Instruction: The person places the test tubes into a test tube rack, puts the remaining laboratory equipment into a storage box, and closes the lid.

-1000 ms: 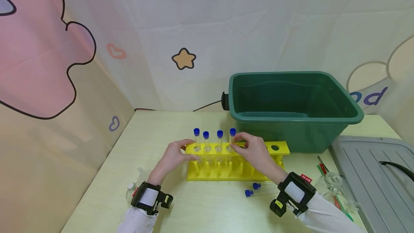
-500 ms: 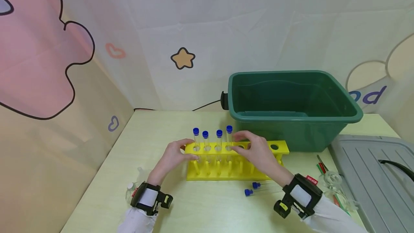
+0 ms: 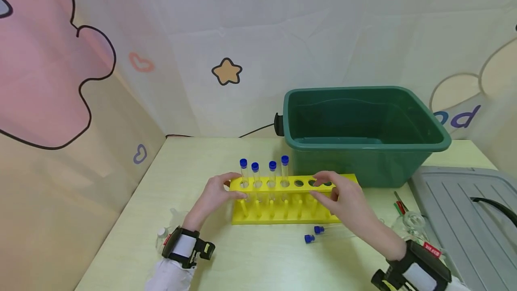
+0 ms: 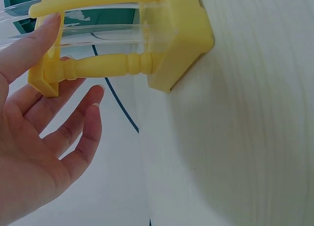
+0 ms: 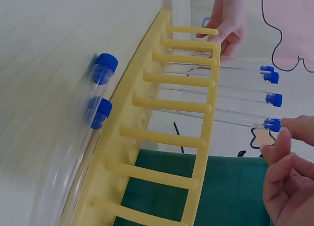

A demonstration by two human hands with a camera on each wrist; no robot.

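Observation:
A yellow test tube rack stands on the table, with several blue-capped clear test tubes upright in its left holes. My left hand grips the top plate at the rack's left end, thumb in front and fingers behind; the left wrist view shows the thumb against the plate. Over the rack's right half, my right hand holds nothing, with thumb and index finger apart. Two more capped tubes lie before the rack, their blue caps pointing left; in the right wrist view these tubes lie alongside the base.
Behind the rack to the right stands a deep green bin. A grey ridged lid lies at the far right, beside clear glassware and thin red and green tools. A small clear bottle is beside my left wrist.
My right hand has let go of the rightmost standing tube and moved right along the rack. That tube stays upright in its hole. My left hand keeps its grip.

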